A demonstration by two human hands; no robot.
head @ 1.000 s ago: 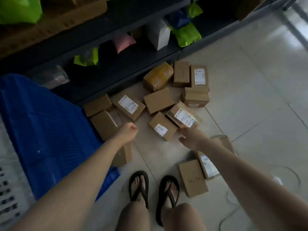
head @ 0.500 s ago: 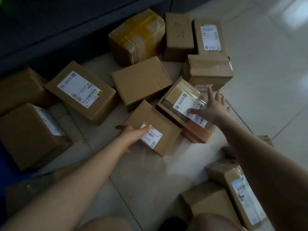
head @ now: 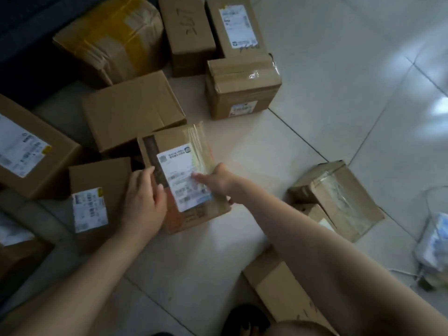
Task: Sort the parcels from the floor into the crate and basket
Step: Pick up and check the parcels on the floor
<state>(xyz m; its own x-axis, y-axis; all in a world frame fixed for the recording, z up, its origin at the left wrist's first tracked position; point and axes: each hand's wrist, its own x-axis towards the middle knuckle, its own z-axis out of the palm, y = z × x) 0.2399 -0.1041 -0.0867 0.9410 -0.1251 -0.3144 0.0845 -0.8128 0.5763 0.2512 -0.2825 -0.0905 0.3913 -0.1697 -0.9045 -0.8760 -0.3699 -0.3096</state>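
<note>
Small labelled box (head: 97, 202) has been released by the left hand (head: 143, 202), now closed on the left edge of the taped parcel (head: 184, 175). Its right edge is gripped by the right hand (head: 215, 180). Parcel is tilted up off the floor (head: 315, 93), so a 2-handed lift is likely starting. Crate and basket are not seen.

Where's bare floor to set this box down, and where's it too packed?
Widest bare tile: right of the taped box and beyond the crumpled box. A smaller patch lies between the held box and the flat box nearest the camera. Crowded on the left: plain box, small labelled box and large labelled box sit close.
</note>
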